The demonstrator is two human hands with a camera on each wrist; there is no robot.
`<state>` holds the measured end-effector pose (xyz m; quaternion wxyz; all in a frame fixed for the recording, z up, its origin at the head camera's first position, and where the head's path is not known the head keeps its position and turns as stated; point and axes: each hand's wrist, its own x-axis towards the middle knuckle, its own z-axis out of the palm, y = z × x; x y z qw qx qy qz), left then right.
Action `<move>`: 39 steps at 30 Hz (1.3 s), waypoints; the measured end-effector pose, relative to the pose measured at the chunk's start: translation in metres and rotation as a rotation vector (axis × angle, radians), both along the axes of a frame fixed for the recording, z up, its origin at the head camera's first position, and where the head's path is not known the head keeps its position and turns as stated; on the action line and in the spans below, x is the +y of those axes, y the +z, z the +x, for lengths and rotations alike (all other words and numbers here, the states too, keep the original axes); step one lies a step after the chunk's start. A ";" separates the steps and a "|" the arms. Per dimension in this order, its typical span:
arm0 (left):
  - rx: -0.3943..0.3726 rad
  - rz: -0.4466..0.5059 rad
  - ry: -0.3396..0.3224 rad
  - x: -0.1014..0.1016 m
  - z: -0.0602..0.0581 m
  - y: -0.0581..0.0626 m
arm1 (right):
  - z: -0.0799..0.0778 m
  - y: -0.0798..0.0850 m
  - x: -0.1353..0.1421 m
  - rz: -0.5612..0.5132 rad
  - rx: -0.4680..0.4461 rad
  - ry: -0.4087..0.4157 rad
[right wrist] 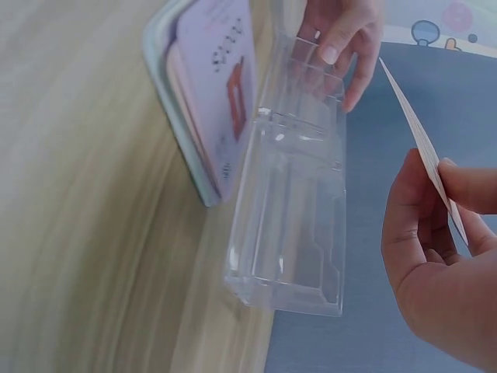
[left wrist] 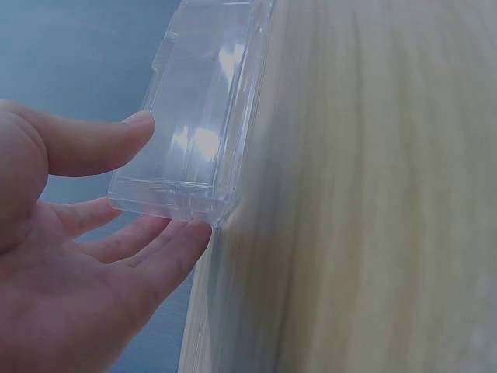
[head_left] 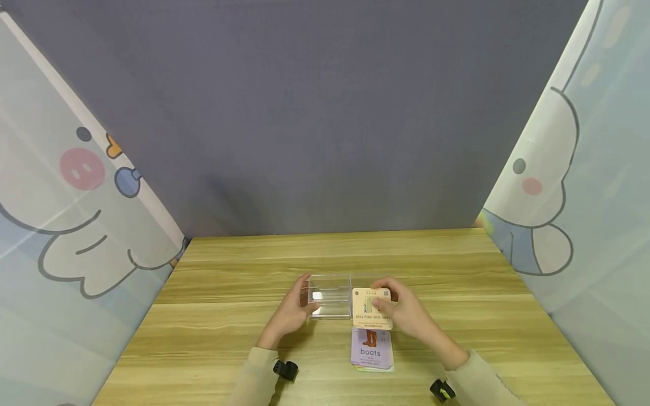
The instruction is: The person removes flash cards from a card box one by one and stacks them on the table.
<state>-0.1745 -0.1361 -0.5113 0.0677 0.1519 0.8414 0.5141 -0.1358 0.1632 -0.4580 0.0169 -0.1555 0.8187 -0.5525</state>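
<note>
A clear plastic box (head_left: pixel 332 309) with two compartments side by side rests on the wooden table. My left hand (head_left: pixel 290 316) holds its left end, thumb over the near side and fingertips against the end wall (left wrist: pixel 167 203). Between thumb and fingers, my right hand (head_left: pixel 408 316) pinches a cream flashcard (head_left: pixel 372 322) reading "play hide-and-seek", raised over the right compartment. From the right wrist, that flashcard (right wrist: pixel 423 144) shows edge-on and tilted, apart from the box; whether several are held together is unclear. A stack of flashcards (head_left: pixel 370 358), purple "boots" on top, lies just in front.
The wood-grain tabletop (head_left: pixel 228 327) extends on both sides of the box. A dark grey panel (head_left: pixel 325 124) stands behind it, and cartoon-printed curtains hang at left (head_left: pixel 51 225) and right (head_left: pixel 599 225). Small black wrist cameras sit by both sleeves.
</note>
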 end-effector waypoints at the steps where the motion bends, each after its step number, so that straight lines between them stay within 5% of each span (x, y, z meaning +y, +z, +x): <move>1: 0.000 0.002 0.000 0.000 0.000 0.000 | 0.001 -0.001 0.000 0.000 0.001 0.001; 39: 0.004 0.008 -0.001 0.001 -0.002 -0.002 | 0.015 -0.018 -0.002 0.109 0.008 0.005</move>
